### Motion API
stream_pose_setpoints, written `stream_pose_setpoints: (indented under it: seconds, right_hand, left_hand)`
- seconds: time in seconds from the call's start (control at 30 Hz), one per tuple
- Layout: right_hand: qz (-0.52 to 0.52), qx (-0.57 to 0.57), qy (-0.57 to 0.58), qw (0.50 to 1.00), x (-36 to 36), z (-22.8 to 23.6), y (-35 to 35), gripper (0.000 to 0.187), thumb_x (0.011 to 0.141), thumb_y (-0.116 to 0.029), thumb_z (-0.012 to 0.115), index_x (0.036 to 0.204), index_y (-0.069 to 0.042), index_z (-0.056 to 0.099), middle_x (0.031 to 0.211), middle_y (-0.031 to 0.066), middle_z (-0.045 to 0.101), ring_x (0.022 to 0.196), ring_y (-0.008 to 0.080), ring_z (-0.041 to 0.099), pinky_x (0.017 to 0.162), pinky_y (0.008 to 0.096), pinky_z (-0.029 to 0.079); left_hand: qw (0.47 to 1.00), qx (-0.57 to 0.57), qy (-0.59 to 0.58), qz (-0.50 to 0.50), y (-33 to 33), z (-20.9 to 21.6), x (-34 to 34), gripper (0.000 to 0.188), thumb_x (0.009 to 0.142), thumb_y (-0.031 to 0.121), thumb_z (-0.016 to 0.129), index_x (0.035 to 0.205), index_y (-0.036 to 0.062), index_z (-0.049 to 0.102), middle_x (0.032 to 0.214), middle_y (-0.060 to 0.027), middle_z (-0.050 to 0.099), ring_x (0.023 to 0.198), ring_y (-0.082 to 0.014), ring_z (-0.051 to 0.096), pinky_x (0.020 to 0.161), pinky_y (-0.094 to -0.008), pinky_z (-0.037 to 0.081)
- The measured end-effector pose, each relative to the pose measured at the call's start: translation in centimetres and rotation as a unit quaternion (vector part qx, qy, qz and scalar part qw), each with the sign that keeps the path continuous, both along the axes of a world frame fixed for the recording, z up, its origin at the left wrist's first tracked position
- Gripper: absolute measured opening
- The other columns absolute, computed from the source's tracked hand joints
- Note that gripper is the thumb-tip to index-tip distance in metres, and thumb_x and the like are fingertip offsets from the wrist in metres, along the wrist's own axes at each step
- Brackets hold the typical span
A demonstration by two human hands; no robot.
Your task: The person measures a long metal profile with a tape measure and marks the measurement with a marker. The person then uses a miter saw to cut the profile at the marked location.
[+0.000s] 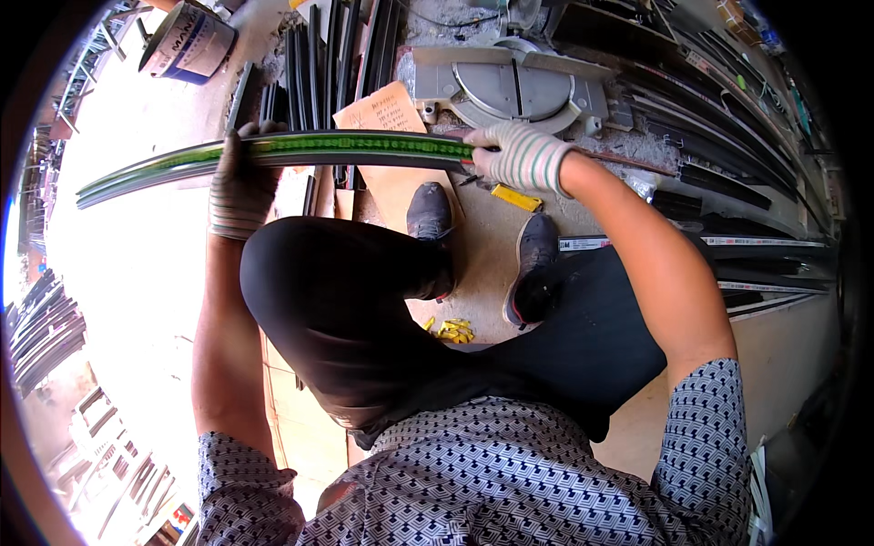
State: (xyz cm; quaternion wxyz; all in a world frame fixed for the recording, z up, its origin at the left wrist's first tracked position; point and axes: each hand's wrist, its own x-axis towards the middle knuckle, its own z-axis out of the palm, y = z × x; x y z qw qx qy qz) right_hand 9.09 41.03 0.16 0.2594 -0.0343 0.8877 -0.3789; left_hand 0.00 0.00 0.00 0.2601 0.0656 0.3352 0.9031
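Observation:
A long dark profile strip point(364, 146) with a green film along its face lies crosswise in front of me, above my knees. It looks bowed in this view. My left hand point(244, 187), in a striped knit glove, is closed round it left of its middle. At the strip's right end, my gloved right hand point(523, 156) grips it with the fingers bent against the edge. Below that hand, a small flat yellow object point(516, 197) rests on the floor near my shoe. Part of a cardboard sheet point(387, 187) with handwriting shows beneath the strip.
Ahead stands a grey mitre saw base point(514, 86) with a round slotted table. Dark profiles lie in bundles at the upper middle point(314, 73) and along the right point(728, 118). A white bucket point(188, 44) stands at the upper left. Yellow scraps point(451, 329) lie between my feet.

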Motion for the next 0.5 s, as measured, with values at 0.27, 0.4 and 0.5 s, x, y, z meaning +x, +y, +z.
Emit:
stream_pose_setpoints:
  seconds: [0.27,0.4,0.5]
  right_hand:
    - [-0.042,0.032,-0.006,0.999,1.8,-10.0,3.4,0.035,0.094,-0.022,0.063,0.124,-0.008,0.073,0.097,0.0178,0.076,0.082,0.0272,0.071,0.078,0.0371,0.055]
    - [-0.032,0.055,-0.025,0.998,3.4,-12.4,2.6,0.029,0.097,-0.022,0.064,0.120,-0.007,0.074,0.095,0.0122,0.076,0.080,0.0192,0.067,0.078,0.0358,0.055]
    - [-0.089,0.026,-0.146,0.985,2.8,-15.9,2.6,0.028,0.099,-0.023,0.063,0.119,-0.008,0.074,0.090,0.0100,0.074,0.076,0.0168,0.064,0.075,0.0354,0.054]
  left_hand:
    - [0.989,0.003,-0.103,0.106,5.1,-11.8,1.5,0.030,0.102,0.038,0.067,0.111,0.0094,0.069,0.117,-0.0097,0.071,0.121,-0.0273,0.062,0.115,-0.0487,0.044]
    - [0.977,-0.013,-0.186,0.101,4.2,-15.9,3.9,0.035,0.100,0.037,0.070,0.118,0.0074,0.066,0.118,-0.0112,0.071,0.123,-0.0285,0.063,0.114,-0.0473,0.046]
    - [0.969,-0.046,-0.210,0.119,4.1,-17.9,3.7,0.036,0.099,0.036,0.071,0.120,0.0068,0.065,0.120,-0.0112,0.070,0.122,-0.0288,0.064,0.111,-0.0472,0.050]
